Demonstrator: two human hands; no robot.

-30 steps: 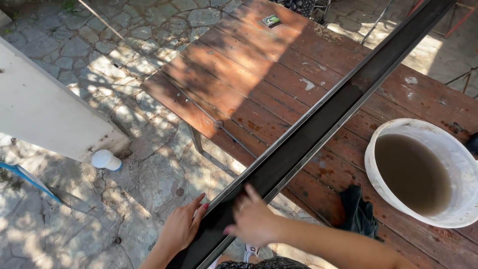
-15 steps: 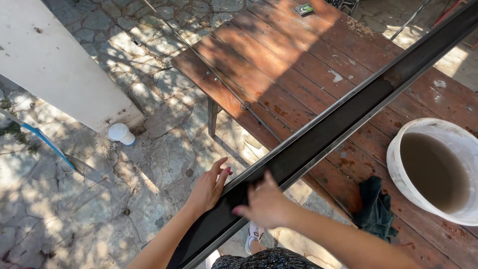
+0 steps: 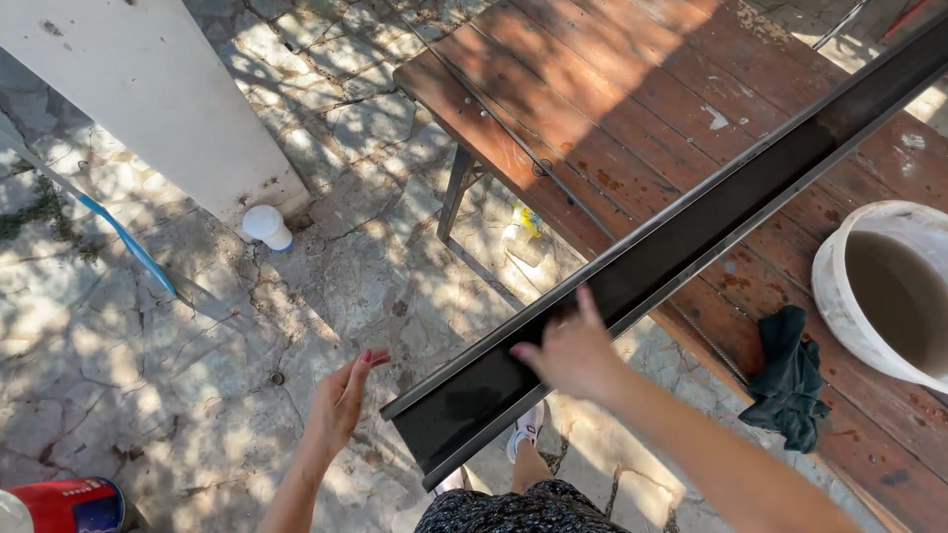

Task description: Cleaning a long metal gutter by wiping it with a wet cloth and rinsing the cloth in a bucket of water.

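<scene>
Long black metal beam [image 3: 681,252], a channel-like section with raised edges, lying across the red-brown wooden table [image 3: 592,109] and overhanging its near edge, so that its cut near end hangs in the air above the stone paving [image 3: 326,266], just in front of the person's legs. Its long axis runs diagonally, from lower left near the body to upper right, where it leaves the view; the visible end points down-left toward the person. The right hand [image 3: 571,347] rests on the upper face of the beam close to the table edge, fingers loosely spread and laid flat, gripping nothing. The left hand [image 3: 341,403] is held open just beside the near end, palm toward it, fingers extended and close together, not touching the metal. Judged from this arrangement, the overhanging end is steadied only by light pressure from one flat hand; if the beam slides or tips over the table edge it could drop toward the feet below, or swing against the white bucket [image 3: 884,296] of murky liquid standing just beside it. A dark green cloth [image 3: 790,380] lies on the table near the bucket; a white cup-like object [image 3: 267,227] stands on the paving beside a pale wall [image 3: 148,99].
</scene>
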